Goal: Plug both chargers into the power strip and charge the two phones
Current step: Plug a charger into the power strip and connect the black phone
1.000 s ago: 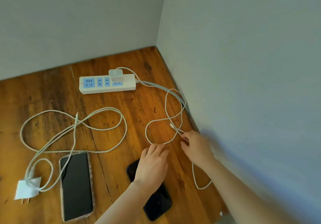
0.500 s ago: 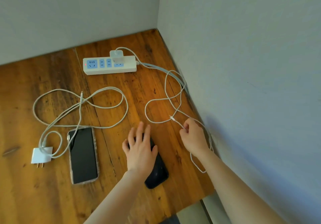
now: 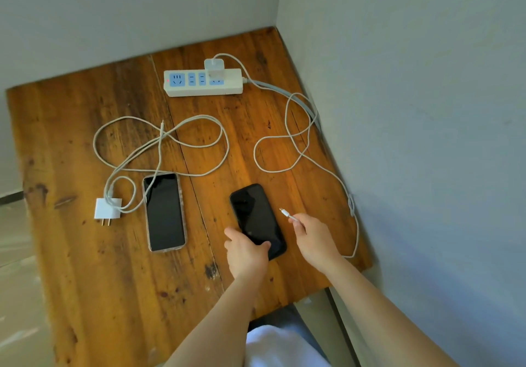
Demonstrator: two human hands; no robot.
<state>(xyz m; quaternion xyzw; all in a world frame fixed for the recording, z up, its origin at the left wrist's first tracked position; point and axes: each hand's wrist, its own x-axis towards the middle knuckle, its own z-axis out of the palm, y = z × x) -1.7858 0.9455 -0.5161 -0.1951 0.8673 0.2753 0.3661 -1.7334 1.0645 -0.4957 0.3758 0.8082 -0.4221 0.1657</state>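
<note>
A white power strip lies at the back of the wooden table. One white charger is plugged into its right socket, and its cable loops down the right side. My right hand pinches that cable's connector end, held just right of the black phone. My left hand grips the black phone's near end. A second phone in a clear case lies to the left. The other charger lies unplugged beside it, with its cable coiled loosely.
Grey walls close off the table at the back and right, forming a corner. The table's near edge ends just below my arms, with floor to the left.
My left hand went from lying flat on the black phone to gripping its near end. My right hand drew the connector end toward the phone. The camera view shifted.
</note>
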